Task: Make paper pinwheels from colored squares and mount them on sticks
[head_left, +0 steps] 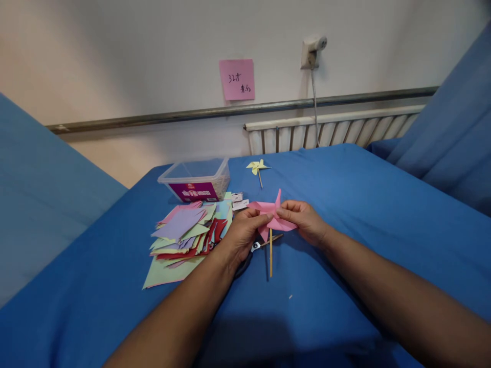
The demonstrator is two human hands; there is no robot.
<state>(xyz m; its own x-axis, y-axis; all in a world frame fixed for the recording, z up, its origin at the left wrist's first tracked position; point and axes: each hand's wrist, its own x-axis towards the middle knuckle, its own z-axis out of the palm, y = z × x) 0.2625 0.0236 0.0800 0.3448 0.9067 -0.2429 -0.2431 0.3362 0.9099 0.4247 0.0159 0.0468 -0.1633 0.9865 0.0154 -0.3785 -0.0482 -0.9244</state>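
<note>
A pink paper pinwheel [284, 224] is held up between my two hands, its thin wooden stick [271, 260] pointing down toward me. My left hand [247, 230] pinches the pinwheel's left side near the middle. On the other side, my right hand [307, 220] grips it with thumb and fingers closed by the centre. Scissors [256, 246] lie on the blue cloth beneath, partly hidden by my left hand and the pinwheel. Farther back rests a finished-looking yellow pinwheel [258, 166] on its own stick.
Left of my hands is a stack of coloured paper [180, 225]. Behind it stands a clear plastic box [199, 179] with a purple label, near small white packets [240, 204]. A radiator [333, 130] and metal rail [184, 116] run along the wall.
</note>
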